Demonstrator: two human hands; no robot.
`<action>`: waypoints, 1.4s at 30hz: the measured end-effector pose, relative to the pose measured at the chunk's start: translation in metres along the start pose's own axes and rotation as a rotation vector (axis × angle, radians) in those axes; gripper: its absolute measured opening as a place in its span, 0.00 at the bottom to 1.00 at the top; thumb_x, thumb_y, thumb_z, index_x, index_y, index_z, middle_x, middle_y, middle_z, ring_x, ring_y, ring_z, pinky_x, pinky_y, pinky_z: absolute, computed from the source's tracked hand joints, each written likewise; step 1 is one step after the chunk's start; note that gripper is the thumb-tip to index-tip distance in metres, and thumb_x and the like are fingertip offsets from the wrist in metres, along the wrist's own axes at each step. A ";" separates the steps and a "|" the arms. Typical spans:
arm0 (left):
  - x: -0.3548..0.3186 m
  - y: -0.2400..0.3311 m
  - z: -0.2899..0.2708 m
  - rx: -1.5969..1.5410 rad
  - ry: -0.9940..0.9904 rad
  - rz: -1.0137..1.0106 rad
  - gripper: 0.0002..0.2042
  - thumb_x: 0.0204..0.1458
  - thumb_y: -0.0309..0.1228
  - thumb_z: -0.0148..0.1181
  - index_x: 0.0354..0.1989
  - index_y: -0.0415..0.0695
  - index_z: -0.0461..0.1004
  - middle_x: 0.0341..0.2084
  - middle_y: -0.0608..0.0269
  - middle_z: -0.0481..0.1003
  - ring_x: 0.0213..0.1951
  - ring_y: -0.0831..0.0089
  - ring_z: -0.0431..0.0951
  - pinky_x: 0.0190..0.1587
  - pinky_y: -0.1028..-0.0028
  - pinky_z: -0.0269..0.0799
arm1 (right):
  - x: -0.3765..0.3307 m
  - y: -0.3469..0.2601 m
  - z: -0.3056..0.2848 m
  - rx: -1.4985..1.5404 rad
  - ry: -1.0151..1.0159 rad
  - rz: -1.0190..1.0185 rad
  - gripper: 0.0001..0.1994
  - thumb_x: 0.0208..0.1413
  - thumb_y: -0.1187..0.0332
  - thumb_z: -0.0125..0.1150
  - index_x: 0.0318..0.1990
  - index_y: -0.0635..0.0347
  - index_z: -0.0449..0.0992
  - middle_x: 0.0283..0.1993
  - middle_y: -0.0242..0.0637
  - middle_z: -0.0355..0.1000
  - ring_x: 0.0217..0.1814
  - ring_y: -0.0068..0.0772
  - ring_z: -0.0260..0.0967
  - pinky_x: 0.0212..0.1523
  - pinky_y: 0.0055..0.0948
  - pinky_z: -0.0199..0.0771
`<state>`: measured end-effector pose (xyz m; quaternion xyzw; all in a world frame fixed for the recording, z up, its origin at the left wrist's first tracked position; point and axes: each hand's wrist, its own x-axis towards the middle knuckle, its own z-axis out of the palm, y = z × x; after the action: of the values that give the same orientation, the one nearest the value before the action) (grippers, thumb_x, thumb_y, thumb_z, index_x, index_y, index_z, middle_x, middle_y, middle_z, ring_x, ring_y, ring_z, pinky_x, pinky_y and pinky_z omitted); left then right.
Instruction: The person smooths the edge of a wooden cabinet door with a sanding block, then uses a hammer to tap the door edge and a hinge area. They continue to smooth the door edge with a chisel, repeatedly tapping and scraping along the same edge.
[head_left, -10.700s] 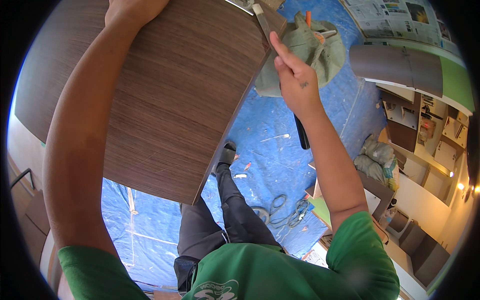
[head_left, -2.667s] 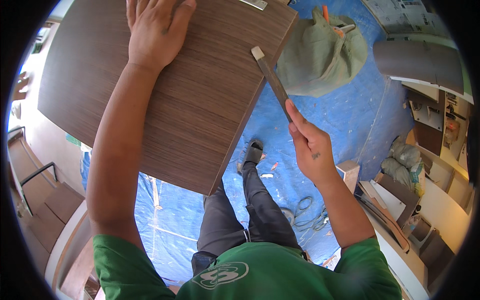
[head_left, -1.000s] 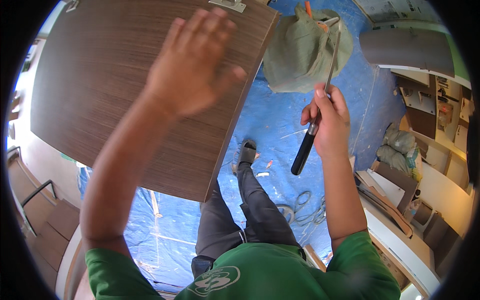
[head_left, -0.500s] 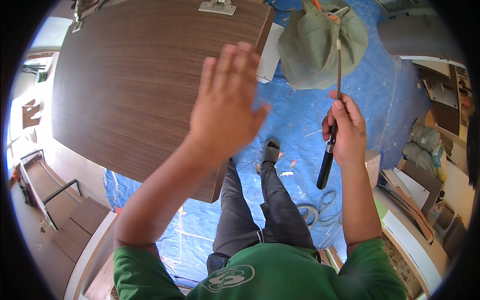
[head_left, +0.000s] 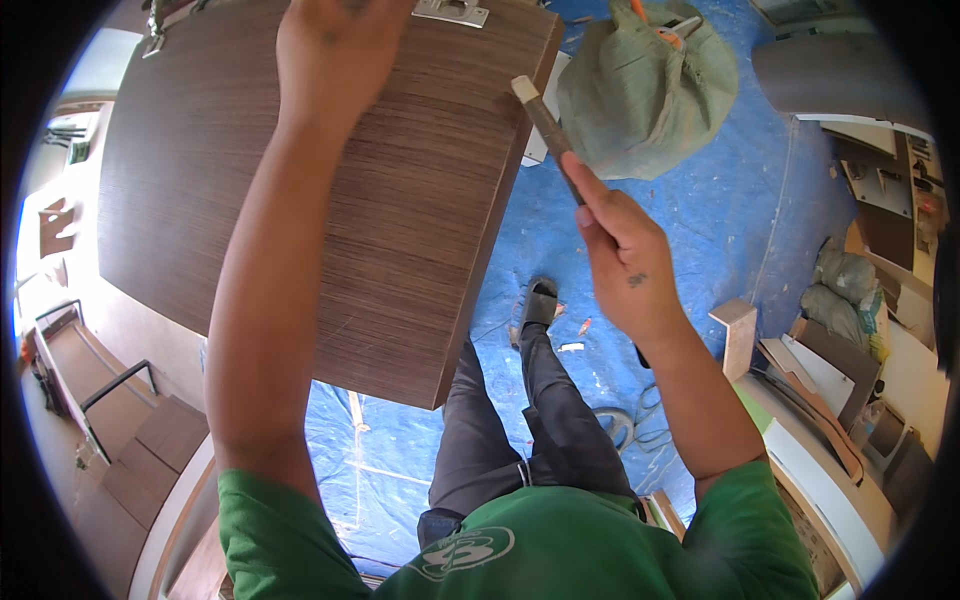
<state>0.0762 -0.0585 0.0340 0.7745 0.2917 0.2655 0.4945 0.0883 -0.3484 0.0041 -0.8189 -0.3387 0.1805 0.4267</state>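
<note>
Right hand (head_left: 625, 245): gripping file (head_left: 547, 126), index finger along it, pale end at right edge of brown panel (head_left: 420, 210); contact unclear. Left hand (head_left: 340, 55): over panel, left of metal hinge (head_left: 452, 10); fingers blurred, cut off at top, can't tell state. Green sack (head_left: 640, 105) on blue sheet (head_left: 730, 250): orange stick (head_left: 637, 9), pale handle (head_left: 690, 26) poking from mouth.

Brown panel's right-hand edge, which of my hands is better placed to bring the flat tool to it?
Probably your right hand: it holds the flat tool, whose pale tip appears over the brown panel beside that edge. Your left hand is farther left, over the panel's upper face.
</note>
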 end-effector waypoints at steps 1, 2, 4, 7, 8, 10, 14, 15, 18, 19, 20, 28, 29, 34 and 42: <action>0.021 -0.007 0.003 0.004 0.105 0.109 0.20 0.66 0.44 0.59 0.51 0.37 0.78 0.43 0.52 0.81 0.47 0.68 0.78 0.53 0.68 0.71 | 0.003 -0.009 0.006 -0.046 -0.010 -0.020 0.31 0.62 0.84 0.57 0.71 0.45 0.70 0.32 0.38 0.70 0.31 0.34 0.69 0.36 0.32 0.73; 0.038 -0.014 0.008 -0.001 0.205 0.219 0.19 0.66 0.44 0.60 0.46 0.36 0.79 0.36 0.56 0.81 0.40 0.73 0.78 0.46 0.71 0.73 | 0.004 -0.015 0.009 -0.057 -0.013 -0.013 0.31 0.62 0.84 0.57 0.71 0.45 0.70 0.32 0.39 0.70 0.31 0.34 0.69 0.36 0.33 0.73; 0.049 -0.024 0.028 -0.046 0.244 0.217 0.19 0.66 0.43 0.60 0.47 0.36 0.79 0.36 0.58 0.81 0.40 0.74 0.77 0.47 0.72 0.72 | 0.001 -0.022 0.015 -0.085 -0.016 0.015 0.32 0.61 0.85 0.57 0.71 0.45 0.71 0.32 0.40 0.70 0.30 0.36 0.70 0.35 0.33 0.73; 0.053 -0.036 0.039 -0.202 0.245 0.213 0.18 0.66 0.43 0.60 0.46 0.37 0.79 0.35 0.61 0.80 0.40 0.75 0.75 0.46 0.73 0.72 | -0.011 -0.023 0.017 -0.132 -0.009 0.047 0.33 0.59 0.86 0.56 0.71 0.45 0.71 0.32 0.41 0.71 0.30 0.38 0.72 0.35 0.33 0.73; 0.055 -0.038 0.040 -0.266 0.238 0.211 0.17 0.66 0.42 0.60 0.45 0.37 0.79 0.34 0.61 0.80 0.39 0.76 0.75 0.45 0.73 0.72 | -0.013 -0.022 0.018 -0.155 -0.010 0.050 0.33 0.60 0.87 0.56 0.71 0.48 0.70 0.32 0.40 0.70 0.31 0.34 0.70 0.37 0.29 0.72; 0.060 -0.043 0.041 -0.352 0.222 0.207 0.16 0.66 0.41 0.59 0.44 0.38 0.79 0.33 0.63 0.79 0.38 0.76 0.75 0.44 0.73 0.71 | -0.015 -0.022 0.019 -0.195 -0.016 0.057 0.33 0.60 0.90 0.54 0.71 0.52 0.69 0.32 0.36 0.68 0.33 0.27 0.67 0.41 0.23 0.71; 0.061 -0.037 0.037 -0.348 0.209 0.213 0.16 0.66 0.41 0.59 0.43 0.36 0.79 0.34 0.58 0.81 0.38 0.71 0.78 0.45 0.71 0.73 | 0.022 -0.022 0.022 -0.264 0.017 0.067 0.33 0.60 0.90 0.52 0.71 0.51 0.70 0.31 0.37 0.68 0.33 0.26 0.67 0.40 0.23 0.70; 0.058 -0.033 0.037 -0.334 0.212 0.205 0.16 0.65 0.41 0.60 0.43 0.36 0.79 0.34 0.56 0.81 0.39 0.70 0.79 0.45 0.70 0.73 | 0.037 -0.023 0.024 -0.264 0.045 0.073 0.33 0.60 0.90 0.51 0.71 0.51 0.70 0.30 0.37 0.68 0.33 0.26 0.67 0.40 0.23 0.70; 0.057 -0.032 0.038 -0.262 0.205 0.208 0.17 0.65 0.41 0.60 0.43 0.36 0.79 0.35 0.51 0.82 0.40 0.64 0.81 0.46 0.68 0.74 | 0.035 -0.021 0.025 -0.296 0.080 0.076 0.31 0.61 0.88 0.51 0.70 0.49 0.72 0.28 0.38 0.67 0.31 0.26 0.66 0.38 0.23 0.70; 0.058 -0.033 0.037 -0.277 0.203 0.206 0.17 0.64 0.41 0.60 0.43 0.36 0.79 0.35 0.51 0.82 0.40 0.63 0.81 0.46 0.67 0.74 | 0.017 -0.024 0.026 -0.313 0.057 0.096 0.31 0.61 0.88 0.52 0.70 0.50 0.72 0.28 0.38 0.67 0.30 0.26 0.66 0.38 0.24 0.71; 0.059 -0.034 0.036 -0.292 0.201 0.204 0.17 0.64 0.41 0.60 0.43 0.35 0.79 0.35 0.50 0.82 0.40 0.63 0.81 0.46 0.67 0.74 | 0.003 -0.026 0.027 -0.328 0.033 0.115 0.31 0.61 0.88 0.53 0.69 0.50 0.73 0.28 0.38 0.67 0.30 0.26 0.66 0.38 0.24 0.71; 0.059 -0.029 0.040 -0.275 0.180 0.224 0.18 0.64 0.42 0.60 0.45 0.36 0.80 0.36 0.50 0.83 0.42 0.61 0.81 0.48 0.65 0.74 | 0.041 -0.017 0.027 -0.313 0.129 0.055 0.33 0.58 0.86 0.57 0.69 0.43 0.73 0.29 0.41 0.69 0.29 0.38 0.70 0.36 0.31 0.73; 0.058 -0.029 0.041 -0.266 0.179 0.215 0.18 0.64 0.42 0.60 0.45 0.36 0.80 0.37 0.50 0.83 0.42 0.61 0.81 0.49 0.66 0.74 | 0.038 -0.018 0.025 -0.310 0.123 0.063 0.33 0.58 0.87 0.57 0.69 0.44 0.73 0.28 0.39 0.68 0.30 0.32 0.68 0.37 0.28 0.72; 0.058 -0.031 0.037 -0.271 0.168 0.197 0.17 0.65 0.40 0.59 0.46 0.35 0.79 0.38 0.53 0.82 0.43 0.66 0.80 0.49 0.69 0.73 | -0.008 -0.029 0.031 -0.301 0.021 0.140 0.33 0.58 0.89 0.55 0.69 0.46 0.74 0.27 0.37 0.67 0.30 0.28 0.68 0.38 0.27 0.72; 0.056 -0.030 0.040 -0.404 0.102 0.129 0.16 0.67 0.39 0.58 0.45 0.35 0.79 0.34 0.65 0.78 0.38 0.78 0.72 0.44 0.77 0.69 | 0.069 -0.005 0.019 -0.189 0.211 0.021 0.26 0.66 0.78 0.56 0.69 0.42 0.73 0.30 0.42 0.73 0.29 0.33 0.68 0.35 0.32 0.73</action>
<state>0.1369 -0.0325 -0.0009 0.6623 0.2070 0.3887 0.6062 0.1239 -0.2864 -0.0038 -0.8734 -0.2991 0.0652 0.3787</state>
